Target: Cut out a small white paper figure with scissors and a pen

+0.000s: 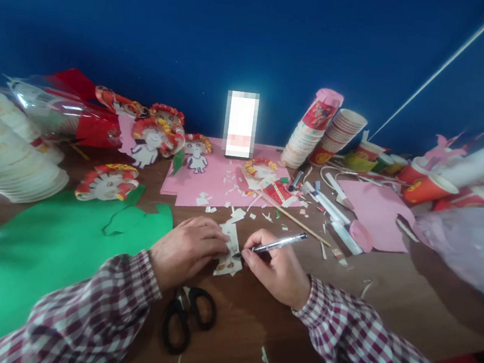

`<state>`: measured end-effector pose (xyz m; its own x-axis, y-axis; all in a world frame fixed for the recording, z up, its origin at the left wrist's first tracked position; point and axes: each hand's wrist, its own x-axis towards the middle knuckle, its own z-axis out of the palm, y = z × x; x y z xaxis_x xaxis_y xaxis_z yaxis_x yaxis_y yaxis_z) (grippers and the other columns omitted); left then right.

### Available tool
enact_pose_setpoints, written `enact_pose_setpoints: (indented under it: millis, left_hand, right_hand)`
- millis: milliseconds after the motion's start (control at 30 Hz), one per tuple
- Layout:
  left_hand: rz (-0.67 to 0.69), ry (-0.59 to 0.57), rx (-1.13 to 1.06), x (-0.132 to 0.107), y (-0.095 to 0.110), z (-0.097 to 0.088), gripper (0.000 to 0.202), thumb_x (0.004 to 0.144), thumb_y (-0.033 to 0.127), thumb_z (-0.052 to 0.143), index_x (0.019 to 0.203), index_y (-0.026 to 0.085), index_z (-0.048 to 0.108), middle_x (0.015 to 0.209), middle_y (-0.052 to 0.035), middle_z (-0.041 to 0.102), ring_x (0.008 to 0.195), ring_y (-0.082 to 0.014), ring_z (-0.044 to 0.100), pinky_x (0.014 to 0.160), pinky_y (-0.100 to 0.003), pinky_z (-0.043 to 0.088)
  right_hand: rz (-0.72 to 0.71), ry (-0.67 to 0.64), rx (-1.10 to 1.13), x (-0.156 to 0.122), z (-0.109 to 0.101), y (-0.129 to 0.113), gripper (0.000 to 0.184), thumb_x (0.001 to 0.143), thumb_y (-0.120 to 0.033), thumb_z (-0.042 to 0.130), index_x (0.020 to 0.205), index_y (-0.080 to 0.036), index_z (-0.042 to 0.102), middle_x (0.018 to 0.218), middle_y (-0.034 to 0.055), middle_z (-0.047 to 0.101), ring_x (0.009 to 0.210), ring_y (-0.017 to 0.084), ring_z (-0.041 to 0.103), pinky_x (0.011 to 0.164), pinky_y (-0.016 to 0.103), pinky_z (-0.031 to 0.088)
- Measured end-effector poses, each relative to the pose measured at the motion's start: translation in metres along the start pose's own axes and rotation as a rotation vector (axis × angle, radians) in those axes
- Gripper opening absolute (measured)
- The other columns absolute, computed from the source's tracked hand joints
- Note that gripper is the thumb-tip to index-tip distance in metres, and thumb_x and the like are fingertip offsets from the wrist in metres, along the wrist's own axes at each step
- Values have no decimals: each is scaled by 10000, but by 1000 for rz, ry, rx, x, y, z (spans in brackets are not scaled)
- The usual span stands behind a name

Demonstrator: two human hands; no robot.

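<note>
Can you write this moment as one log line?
left hand: holds paper piece on table | right hand: grips pen, tip at the paper piece | scissors: lie between the forearms

We press the paper cutout flat to the tabletop with our left hand, while our right hand holds a pen, tip on it. Black scissors lie just below.

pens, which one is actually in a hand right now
The silver-barrelled pen in the right hand, tip on the paper cutout; the other pens lie loose by the pink sheet.
</note>
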<state>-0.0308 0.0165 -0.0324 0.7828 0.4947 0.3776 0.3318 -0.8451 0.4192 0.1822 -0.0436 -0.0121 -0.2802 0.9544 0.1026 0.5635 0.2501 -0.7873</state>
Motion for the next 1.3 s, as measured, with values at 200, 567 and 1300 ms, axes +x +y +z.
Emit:
enact_pose_setpoints:
  millis: [200, 567, 1300]
  left_hand:
    - [-7, -24, 15, 1, 1, -2, 228, 808, 162, 472, 935, 230, 650, 1025, -49, 641, 976, -205, 513, 858, -402, 412]
    - [-12, -16, 0, 0, 0, -1, 235, 796, 134, 487, 930, 237, 651, 1029, -37, 640, 978, -205, 507, 868, -403, 402]
    - [-24, -65, 13, 1, 2, -4, 240, 798, 130, 493, 946, 234, 651, 1044, -40, 635, 996, -207, 502, 876, -399, 399]
  right_hand:
    - [7, 1, -32, 0, 1, 0, 98, 878, -282, 458, 853, -195, 494, 652, -20, 530, 582, 116, 495, 563, 234, 379]
    - [11, -18, -53, 0, 2, 1, 103, 873, -292, 469, 864, -196, 504, 662, -15, 555, 590, 123, 507, 574, 239, 387]
    - [-1, -36, -54, 1, 1, -1, 103, 872, -279, 458, 852, -191, 507, 638, -18, 521, 560, 116, 472, 536, 227, 372]
